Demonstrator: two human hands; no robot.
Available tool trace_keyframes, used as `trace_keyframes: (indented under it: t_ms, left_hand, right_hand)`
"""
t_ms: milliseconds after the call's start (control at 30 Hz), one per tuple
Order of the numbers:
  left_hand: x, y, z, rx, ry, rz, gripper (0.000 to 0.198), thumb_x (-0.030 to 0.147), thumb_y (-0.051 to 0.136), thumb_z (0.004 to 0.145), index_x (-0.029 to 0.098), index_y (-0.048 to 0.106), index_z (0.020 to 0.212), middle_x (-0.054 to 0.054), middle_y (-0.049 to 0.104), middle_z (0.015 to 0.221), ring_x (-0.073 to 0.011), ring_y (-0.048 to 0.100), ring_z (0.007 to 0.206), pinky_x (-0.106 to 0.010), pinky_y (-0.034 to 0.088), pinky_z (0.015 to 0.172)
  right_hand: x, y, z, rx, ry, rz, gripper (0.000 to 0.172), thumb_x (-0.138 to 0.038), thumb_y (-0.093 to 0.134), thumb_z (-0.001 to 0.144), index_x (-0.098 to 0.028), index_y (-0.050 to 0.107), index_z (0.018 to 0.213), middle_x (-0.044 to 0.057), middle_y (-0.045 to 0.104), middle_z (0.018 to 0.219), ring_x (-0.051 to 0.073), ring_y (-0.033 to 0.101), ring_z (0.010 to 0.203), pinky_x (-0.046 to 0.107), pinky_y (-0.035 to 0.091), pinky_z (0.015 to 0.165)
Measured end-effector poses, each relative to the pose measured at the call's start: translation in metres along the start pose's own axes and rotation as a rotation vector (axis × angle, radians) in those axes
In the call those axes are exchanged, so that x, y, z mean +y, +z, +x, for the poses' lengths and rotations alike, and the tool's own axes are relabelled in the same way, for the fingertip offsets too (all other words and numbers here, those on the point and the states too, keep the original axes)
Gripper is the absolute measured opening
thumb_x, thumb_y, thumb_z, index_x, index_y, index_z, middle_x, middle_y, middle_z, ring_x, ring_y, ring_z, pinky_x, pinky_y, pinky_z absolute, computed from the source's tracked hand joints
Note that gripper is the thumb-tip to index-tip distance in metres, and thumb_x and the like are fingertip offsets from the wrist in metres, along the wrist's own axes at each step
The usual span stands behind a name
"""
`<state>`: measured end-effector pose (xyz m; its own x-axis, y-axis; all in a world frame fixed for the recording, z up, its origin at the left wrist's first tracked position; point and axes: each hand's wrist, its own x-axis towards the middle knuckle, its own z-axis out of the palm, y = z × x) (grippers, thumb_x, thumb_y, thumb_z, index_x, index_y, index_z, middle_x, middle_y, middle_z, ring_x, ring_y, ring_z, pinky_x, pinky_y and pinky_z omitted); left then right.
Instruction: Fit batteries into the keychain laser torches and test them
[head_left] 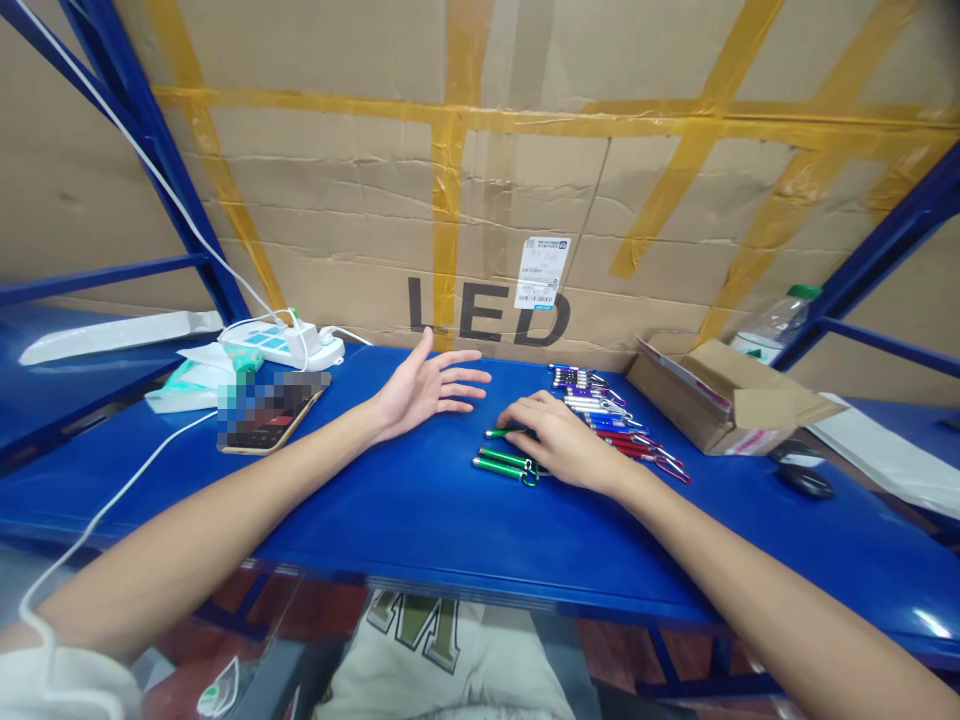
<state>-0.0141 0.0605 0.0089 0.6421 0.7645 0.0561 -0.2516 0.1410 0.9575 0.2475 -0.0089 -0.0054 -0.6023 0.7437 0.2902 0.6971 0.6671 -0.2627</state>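
My left hand (427, 390) hovers over the blue table, palm turned to the right and fingers spread, with nothing in it. My right hand (555, 435) is curled over a green keychain flashlight (495, 433), a slim metal tube; its rear end is hidden beneath the fingers. Just in front of that hand lie two more green keychain flashlights (501, 470) side by side, their carabiner clips pointing right. Beyond and right of the hand, more such tubes are lined up by colour: red ones (626, 440), blue ones (611, 422), silver ones (589, 402) and dark purple ones (574, 375).
A large taped cardboard box (337, 200) walls off the back. An opened small carton (720, 400) and a black mouse (804, 482) are at right. On the left lie a phone (281, 415), a tissue pack (191, 385) and a white power strip (270, 345) with cables.
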Motion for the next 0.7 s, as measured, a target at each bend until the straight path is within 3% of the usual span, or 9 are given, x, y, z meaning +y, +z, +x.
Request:
trace_keyframes:
  t_ms: [200,367,533,700]
  left_hand:
    - [-0.0004,0.0001,0.0003,-0.004,0.0,-0.001,0.089,0.082,0.027,0.104,0.014,0.058,0.153,-0.023,0.067,0.147,-0.0359,0.068,0.125,-0.044,0.056,0.099]
    - [0.0,0.0006,0.0003,0.004,0.001,0.003,0.091,0.083,0.027,0.103,0.014,0.058,0.153,-0.023,0.067,0.147,-0.0359,0.068,0.124,-0.044,0.056,0.098]
    - [0.0,-0.0008,0.0001,-0.009,0.003,0.004,0.09,0.082,0.029,0.103,0.014,0.057,0.154,-0.024,0.066,0.148,-0.037,0.068,0.127,-0.045,0.055,0.099]
    - [-0.0006,-0.0021,0.0004,-0.028,0.017,-0.008,0.089,0.083,0.028,0.103,0.015,0.058,0.153,-0.023,0.066,0.148,-0.0374,0.067,0.128,-0.046,0.055,0.101]
  right_hand:
    - [0.0048,0.0035,-0.0015,0.001,-0.005,-0.045,0.011,-0.027,0.054,0.111,-0.023,0.064,0.107,0.01,0.071,0.111,0.027,0.059,0.101,0.042,0.046,0.093]
    - [0.0051,0.0056,-0.0018,0.086,0.083,0.035,0.007,-0.027,0.047,0.112,-0.024,0.053,0.113,0.01,0.07,0.115,0.028,0.061,0.101,0.041,0.05,0.088]
    - [0.003,0.0039,-0.0014,0.134,0.111,0.102,0.021,-0.033,0.037,0.116,-0.024,0.052,0.127,0.012,0.071,0.125,0.027,0.07,0.109,0.041,0.054,0.093]
    - [-0.003,0.0014,-0.0008,0.111,0.067,0.083,0.026,-0.036,0.041,0.115,-0.023,0.059,0.128,0.013,0.073,0.127,0.027,0.071,0.113,0.043,0.056,0.1]
